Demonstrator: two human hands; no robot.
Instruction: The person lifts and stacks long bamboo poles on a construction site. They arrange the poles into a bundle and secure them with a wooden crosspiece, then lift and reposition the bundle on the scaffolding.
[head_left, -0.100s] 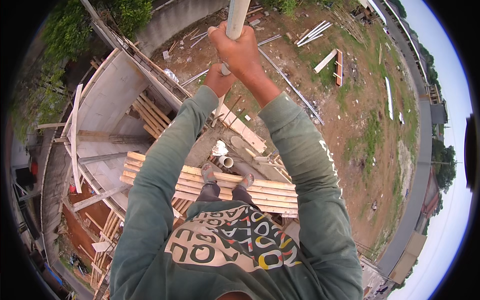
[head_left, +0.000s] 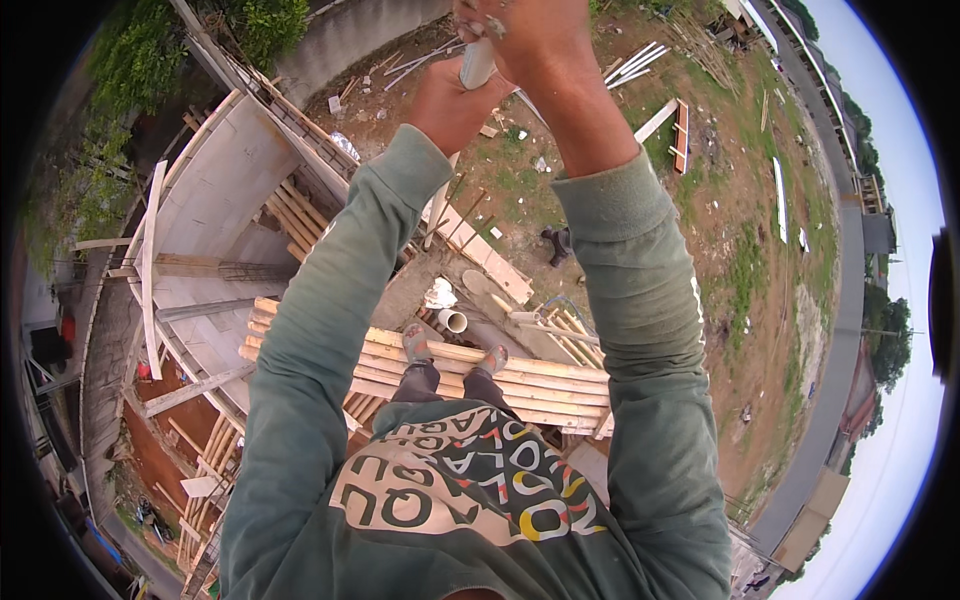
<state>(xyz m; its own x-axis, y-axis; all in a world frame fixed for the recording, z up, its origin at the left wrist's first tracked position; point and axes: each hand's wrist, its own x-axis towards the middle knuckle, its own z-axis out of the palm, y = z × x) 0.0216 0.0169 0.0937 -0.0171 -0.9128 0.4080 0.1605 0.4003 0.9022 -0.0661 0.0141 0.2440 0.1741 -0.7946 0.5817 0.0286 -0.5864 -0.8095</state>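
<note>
High in front of me, both my arms are stretched up around a pale grey pole [head_left: 477, 66]. My left hand [head_left: 448, 105] is wrapped round its lower part. Above it my right hand [head_left: 530, 42], with grey smears on the fingers, is closed on the same pole and partly cut off by the top edge. Only a short piece of the pole shows between the hands. Its upper end is out of view.
My feet stand on a platform of wooden beams [head_left: 500, 383], high above the ground. Beside them lie a white pipe [head_left: 452, 321] and a crumpled white bag [head_left: 439, 294]. A block wall [head_left: 225, 165] rises at the left. A dark figure [head_left: 557, 245] is on the ground below.
Both hands have moved up and away with the pole, the right one partly leaving the top of the picture. The dark figure below now shows beside my right sleeve.
</note>
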